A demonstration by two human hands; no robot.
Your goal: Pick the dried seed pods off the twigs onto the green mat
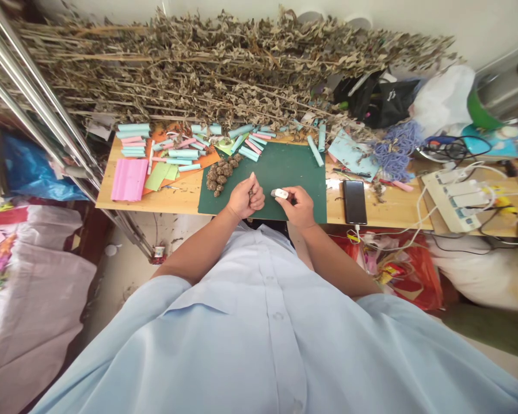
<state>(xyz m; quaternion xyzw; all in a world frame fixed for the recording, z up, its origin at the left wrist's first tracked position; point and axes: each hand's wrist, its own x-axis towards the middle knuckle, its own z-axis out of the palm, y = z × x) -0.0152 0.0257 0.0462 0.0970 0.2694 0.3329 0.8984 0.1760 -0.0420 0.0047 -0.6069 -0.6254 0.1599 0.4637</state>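
Observation:
Over the near edge of the green cutting mat [293,167], my left hand [247,196] is closed in a fist with the thumb on top; what it holds, if anything, is hidden by the fingers. To its right, my right hand [300,206] pinches a small white object with a grey end [280,194]. That grey end points toward the left hand, and a small gap separates the two. A cluster of brown, lumpy balls [220,173] lies on the mat just beyond my left hand.
Rolled blue and pink papers [183,153] lie along the table's far side. A pink folded sheet [132,179] sits at left. At right are a phone [354,202] on a cable and a power strip [451,198]. Dried stalks [198,75] fill the back; metal poles [38,98] stand left.

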